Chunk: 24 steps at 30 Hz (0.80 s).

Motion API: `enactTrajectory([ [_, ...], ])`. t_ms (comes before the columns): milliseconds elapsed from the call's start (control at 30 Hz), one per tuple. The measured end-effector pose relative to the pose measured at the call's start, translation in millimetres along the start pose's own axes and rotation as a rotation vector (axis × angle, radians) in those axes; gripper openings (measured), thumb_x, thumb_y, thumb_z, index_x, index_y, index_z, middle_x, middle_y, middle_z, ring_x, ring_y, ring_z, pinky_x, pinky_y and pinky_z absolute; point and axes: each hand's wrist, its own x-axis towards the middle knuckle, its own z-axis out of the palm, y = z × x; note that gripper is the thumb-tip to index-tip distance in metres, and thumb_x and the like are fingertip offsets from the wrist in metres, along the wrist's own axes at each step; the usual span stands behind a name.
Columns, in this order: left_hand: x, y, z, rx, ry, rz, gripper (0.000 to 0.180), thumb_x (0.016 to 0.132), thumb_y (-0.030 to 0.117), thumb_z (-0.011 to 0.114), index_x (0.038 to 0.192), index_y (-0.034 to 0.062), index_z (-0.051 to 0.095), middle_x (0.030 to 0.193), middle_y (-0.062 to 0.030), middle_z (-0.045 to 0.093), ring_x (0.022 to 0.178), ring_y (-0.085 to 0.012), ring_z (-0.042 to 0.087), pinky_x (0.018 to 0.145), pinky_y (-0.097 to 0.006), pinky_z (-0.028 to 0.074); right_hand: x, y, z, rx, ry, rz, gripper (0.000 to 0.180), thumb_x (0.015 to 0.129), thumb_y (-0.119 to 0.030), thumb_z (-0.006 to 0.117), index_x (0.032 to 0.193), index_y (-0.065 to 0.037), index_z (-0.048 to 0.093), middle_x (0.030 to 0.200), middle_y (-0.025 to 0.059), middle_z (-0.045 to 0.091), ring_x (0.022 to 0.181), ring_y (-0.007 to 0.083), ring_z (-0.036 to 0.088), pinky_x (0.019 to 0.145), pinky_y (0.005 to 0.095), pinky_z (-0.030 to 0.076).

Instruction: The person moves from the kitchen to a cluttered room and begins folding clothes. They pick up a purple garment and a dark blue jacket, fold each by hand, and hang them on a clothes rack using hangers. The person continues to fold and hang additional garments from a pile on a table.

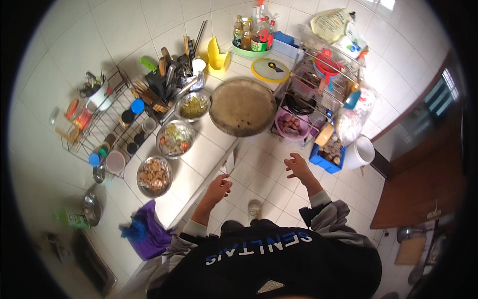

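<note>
My left hand (219, 189) hangs in the air beside the counter's front edge, its fingers loosely bent and a little apart, with nothing visible in them. A thin pale upright strip shows just beyond its fingertips; I cannot make out what it is. My right hand (298, 168) is over the floor with its fingers spread, holding nothing. Ahead of both hands sits a large round wok-like pan (243, 108), brownish inside. Along the counter to its left stand three metal bowls: chopped green vegetables (193, 106), mixed vegetables with red pieces (175, 139), and brownish chopped food (154, 176).
A wire rack (94, 124) of jars lines the left wall. A yellow-rimmed glass lid (270, 70) and sauce bottles (254, 35) stand at the back. On the right are a metal shelf (311, 74), a blue crate (326, 158) and a white bucket (359, 151). A purple bag (152, 236) hangs left.
</note>
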Motion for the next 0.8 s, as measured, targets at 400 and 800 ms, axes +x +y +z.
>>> enactTrajectory([
  [400,175.3,58.3,-41.6,-0.395,0.285,-0.171,0.06,0.089,0.028,0.058,0.137,0.0011,0.033,0.12,-0.0102,0.05,0.101,-0.0202,0.052,0.081,-0.035,0.048,324.7,-48.0,16.1,0.572,-0.198,0.311,0.061,0.082,-0.036,0.069,0.131,-0.009,0.044,0.126,0.0071,0.054,0.114,0.029,0.051,0.092,0.0507,0.046],
  [800,292.7,115.7,-21.9,-0.806,0.235,-0.148,0.062,0.091,0.042,0.055,0.133,-0.0018,0.039,0.126,-0.0141,0.053,0.117,-0.0267,0.05,0.097,-0.042,0.043,351.5,-175.7,-42.5,0.236,-0.284,-0.079,0.056,0.078,-0.017,0.069,0.126,0.001,0.046,0.117,0.0107,0.057,0.104,0.0209,0.057,0.09,0.0318,0.046],
])
